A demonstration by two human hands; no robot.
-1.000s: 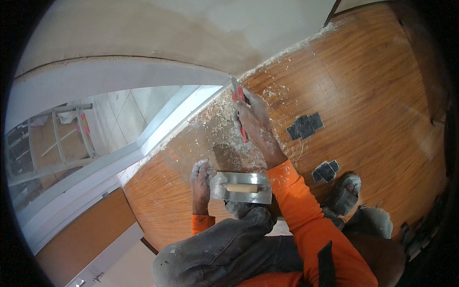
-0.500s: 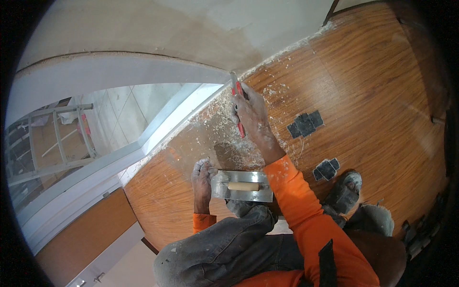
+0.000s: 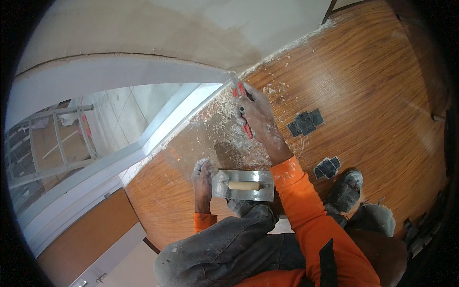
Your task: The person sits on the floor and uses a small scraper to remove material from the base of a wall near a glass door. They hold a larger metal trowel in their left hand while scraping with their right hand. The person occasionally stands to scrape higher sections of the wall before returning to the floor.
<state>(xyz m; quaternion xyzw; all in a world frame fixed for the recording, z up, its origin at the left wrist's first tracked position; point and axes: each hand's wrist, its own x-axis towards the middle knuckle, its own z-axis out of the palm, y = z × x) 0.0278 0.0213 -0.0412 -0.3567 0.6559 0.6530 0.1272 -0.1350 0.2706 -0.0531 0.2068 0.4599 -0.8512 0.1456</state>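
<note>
My right hand [image 3: 258, 112] is closed round a slim red-handled utility knife [image 3: 247, 128]. Its grey tip points at the corner where the white door frame [image 3: 191, 71] meets the wall and floor. Below and to the left, my left hand [image 3: 203, 174] has its fingers curled together, dusty with white powder. Whatever it may pinch is too small or hidden to make out. Right beside its thumb lies a steel finishing trowel [image 3: 220, 191] with a wooden handle on top, just in front of my bent knee. Pale crumbs [image 3: 224, 112] litter the floor under my right hand.
Two clusters of dark grey patches [image 3: 306, 123] mark the wood-look floor [image 3: 354, 86] to my right. Past the white sill, a metal ladder [image 3: 57, 134] lies in the tiled area at left. A wooden panel [image 3: 88, 229] is at lower left.
My right hand and the knife have shifted slightly right and downward, and the wrist has turned a little. My left hand and the trowel stay nearly where they were.
</note>
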